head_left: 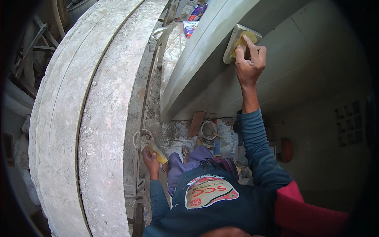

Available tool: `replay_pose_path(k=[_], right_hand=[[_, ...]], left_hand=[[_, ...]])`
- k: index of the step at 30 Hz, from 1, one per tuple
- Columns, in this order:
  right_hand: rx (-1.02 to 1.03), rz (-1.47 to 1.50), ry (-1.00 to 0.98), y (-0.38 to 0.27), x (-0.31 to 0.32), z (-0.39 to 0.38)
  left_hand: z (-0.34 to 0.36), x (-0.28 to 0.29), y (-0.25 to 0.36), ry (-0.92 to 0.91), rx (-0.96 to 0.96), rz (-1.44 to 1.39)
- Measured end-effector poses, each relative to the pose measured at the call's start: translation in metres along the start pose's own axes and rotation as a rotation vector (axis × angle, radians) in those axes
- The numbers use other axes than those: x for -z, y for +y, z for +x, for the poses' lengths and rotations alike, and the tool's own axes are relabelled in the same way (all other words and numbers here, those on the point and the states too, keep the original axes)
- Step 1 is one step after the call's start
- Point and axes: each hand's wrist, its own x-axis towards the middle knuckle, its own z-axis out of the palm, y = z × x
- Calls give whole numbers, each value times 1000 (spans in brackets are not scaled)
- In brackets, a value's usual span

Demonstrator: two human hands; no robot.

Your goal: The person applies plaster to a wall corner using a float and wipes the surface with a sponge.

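My right hand [251, 63] is stretched out, with its fingers closed on a small rectangular hand float [233, 44] that has a yellow patch on its back. The float lies against the smooth grey edge of a curved plastered wall [197, 69]. Lower down, my left hand [151, 161] grips a flat, pale yellow piece [158, 154], perhaps a sponge or a scraper; its exact kind is unclear. Beside that hand is a round whitish rim [147, 134] with grey material within, partly hidden.
A broad, dusty curved concrete ledge [106, 94] fills the left side. On the floor below are a bucket [208, 131] with tools, a brown board [196, 123] and my sandalled foot [184, 152]. Printed purple packets [190, 27] lie at the far end. A vent block [349, 123] is at right.
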Motion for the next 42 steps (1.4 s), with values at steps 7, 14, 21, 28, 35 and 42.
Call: replay_pose_path(k=[7,14,21,28,35,42], right_hand=[[-126,-1,-372,24,-9,-134],[-30,35,23,14,25,1],[-32,46,-112,45,-15,-94],[-123,64,-51,28,-14,-128],[-12,-8,72,43,-35,-90],[-86,66,-106,41,-11,-149]], left_hand=[[-2,-6,12,-23,17,-19],[-5,12,-5,10,-42,-39],[-5,-5,8,35,-45,28],[-4,20,-12,93,-118,62],[-5,11,8,30,-22,90],[-5,5,16,5,-88,96]])
